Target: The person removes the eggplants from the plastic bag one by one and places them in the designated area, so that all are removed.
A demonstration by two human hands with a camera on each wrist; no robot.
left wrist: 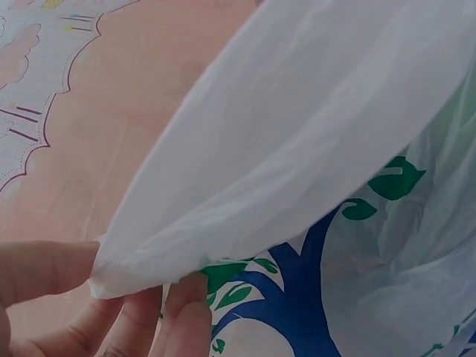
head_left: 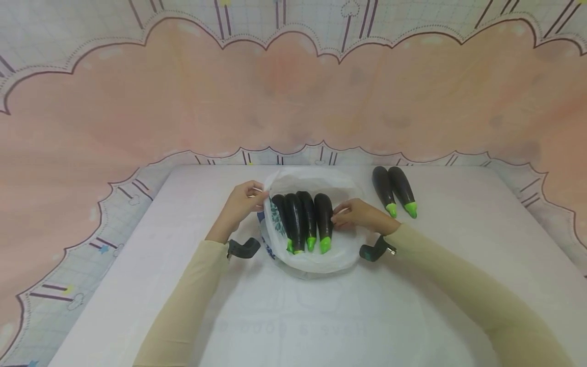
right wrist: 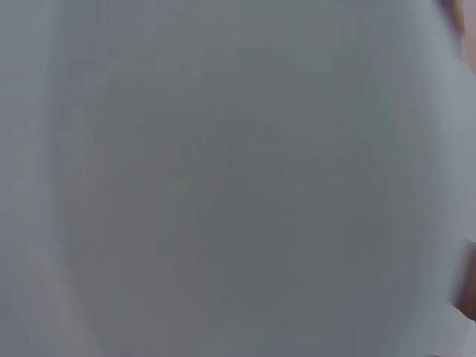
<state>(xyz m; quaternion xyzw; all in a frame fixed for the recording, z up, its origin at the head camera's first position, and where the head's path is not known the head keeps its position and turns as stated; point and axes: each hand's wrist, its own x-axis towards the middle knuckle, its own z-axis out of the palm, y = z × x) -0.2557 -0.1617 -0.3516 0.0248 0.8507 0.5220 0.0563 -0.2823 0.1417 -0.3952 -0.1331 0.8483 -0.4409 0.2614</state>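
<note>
A white plastic bag [head_left: 293, 262] with a printed blue tree and green leaves [left wrist: 301, 297] lies with its mouth spread wide. Several dark eggplants [head_left: 297, 219] with green stem ends lie side by side in it. My left hand [head_left: 243, 201] pinches the bag's left rim between thumb and fingers. Over at the right side, my right hand [head_left: 362, 215] is in the bag mouth, its bent fingertips right at the side of the rightmost eggplant [head_left: 323, 216]; I cannot tell whether they grip it. White film fills most of the right wrist view.
Two more eggplants [head_left: 402, 186] lie together on the white-covered table [head_left: 293, 316], to the bag's right and farther back. A peach-coloured patterned cloth [head_left: 275, 102] hangs behind the table. Dark camera mounts [head_left: 243, 248] sit at both wrists.
</note>
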